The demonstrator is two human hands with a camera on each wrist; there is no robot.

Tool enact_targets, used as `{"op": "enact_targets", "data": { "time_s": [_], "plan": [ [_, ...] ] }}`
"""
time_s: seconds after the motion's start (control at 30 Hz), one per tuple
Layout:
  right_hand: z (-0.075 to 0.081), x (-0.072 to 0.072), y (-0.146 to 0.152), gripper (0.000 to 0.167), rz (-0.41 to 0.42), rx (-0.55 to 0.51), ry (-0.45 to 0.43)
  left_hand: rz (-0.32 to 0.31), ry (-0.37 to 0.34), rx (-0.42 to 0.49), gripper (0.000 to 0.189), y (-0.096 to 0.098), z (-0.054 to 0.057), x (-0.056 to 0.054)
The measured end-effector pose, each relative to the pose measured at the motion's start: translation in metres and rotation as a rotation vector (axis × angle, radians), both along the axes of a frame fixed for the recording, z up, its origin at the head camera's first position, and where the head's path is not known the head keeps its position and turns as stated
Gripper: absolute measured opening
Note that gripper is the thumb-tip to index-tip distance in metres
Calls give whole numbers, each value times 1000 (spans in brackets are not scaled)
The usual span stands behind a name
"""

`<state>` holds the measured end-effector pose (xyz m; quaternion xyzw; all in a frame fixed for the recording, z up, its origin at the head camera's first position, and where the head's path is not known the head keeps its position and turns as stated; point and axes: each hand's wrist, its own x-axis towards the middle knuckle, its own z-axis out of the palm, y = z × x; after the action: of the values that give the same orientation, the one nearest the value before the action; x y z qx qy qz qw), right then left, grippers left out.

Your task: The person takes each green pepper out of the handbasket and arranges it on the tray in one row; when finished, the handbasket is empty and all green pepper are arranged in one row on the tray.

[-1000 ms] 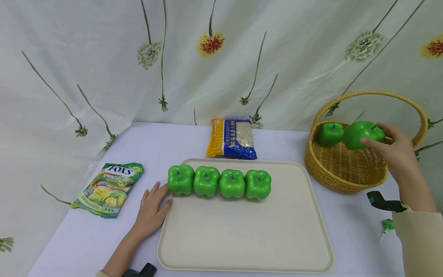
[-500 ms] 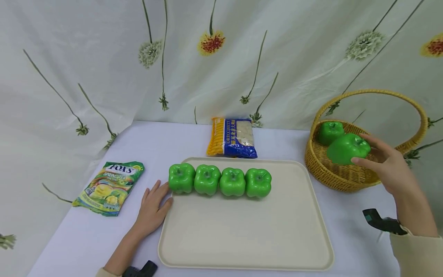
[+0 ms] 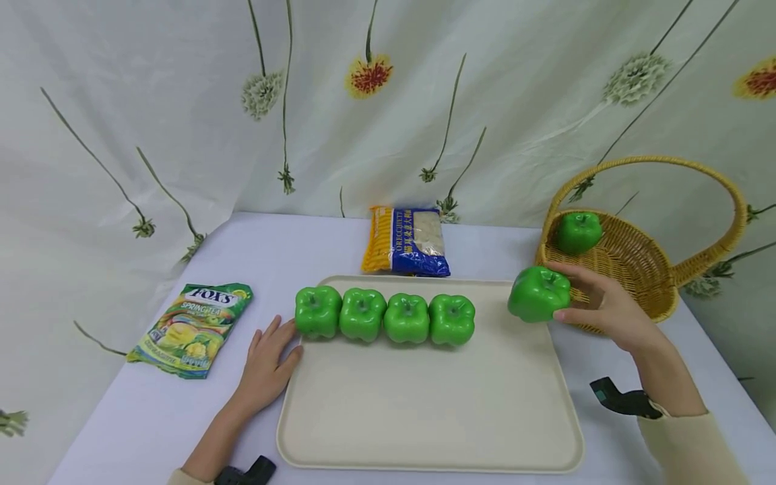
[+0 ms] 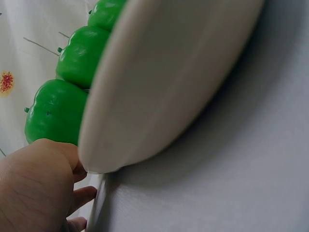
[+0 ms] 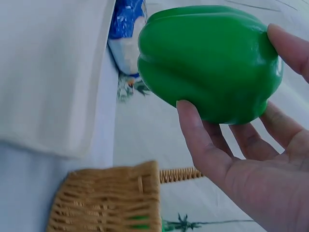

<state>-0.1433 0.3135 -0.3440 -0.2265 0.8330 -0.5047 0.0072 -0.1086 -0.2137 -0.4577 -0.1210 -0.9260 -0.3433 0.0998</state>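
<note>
My right hand (image 3: 600, 306) pinches a green bell pepper (image 3: 537, 294) between thumb and fingers, above the tray's right back corner. In the right wrist view the pepper (image 5: 207, 63) is clear of the tray and the basket. Along the back left of the beige tray (image 3: 430, 411) stand several green bell peppers in a row, the leftmost one (image 3: 318, 312) close to my left fingertips. My left hand (image 3: 267, 367) lies with fingers extended at the tray's left edge. The left wrist view shows that hand (image 4: 38, 186) beside the rim, its fingers partly hidden.
A wicker basket (image 3: 630, 266) with a tall handle stands at the back right, holding one green pepper (image 3: 579, 232). Behind the tray lies an orecchiette pasta bag (image 3: 406, 241). A Fox's candy bag (image 3: 192, 329) lies at the left. A flowered cloth hangs behind.
My right hand has carried the pepper out of the basket, leftward and toward me, to over the tray's back right corner. My left hand and the row of peppers stay in place.
</note>
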Motion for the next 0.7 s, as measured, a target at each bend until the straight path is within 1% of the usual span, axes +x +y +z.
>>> {"op": "enact_targets", "data": {
  "time_s": [0.13,0.27,0.43,0.6,0.7],
  "plan": [
    [-5,-2,-11,69,88,-62,-39,1,-1,0,47,0,0,0],
    [-9,-3,-19,69,143,-103,-67,2,2,-2,47,0,0,0],
    [-13,-3,-24,67,186,-119,-56,3,0,0,47,1,1,1],
    [-18,-4,-27,66,211,-111,-91,2,4,2,47,1,1,1],
    [-21,-4,-29,66,201,-96,-114,1,5,1,48,0,0,0]
  ]
}}
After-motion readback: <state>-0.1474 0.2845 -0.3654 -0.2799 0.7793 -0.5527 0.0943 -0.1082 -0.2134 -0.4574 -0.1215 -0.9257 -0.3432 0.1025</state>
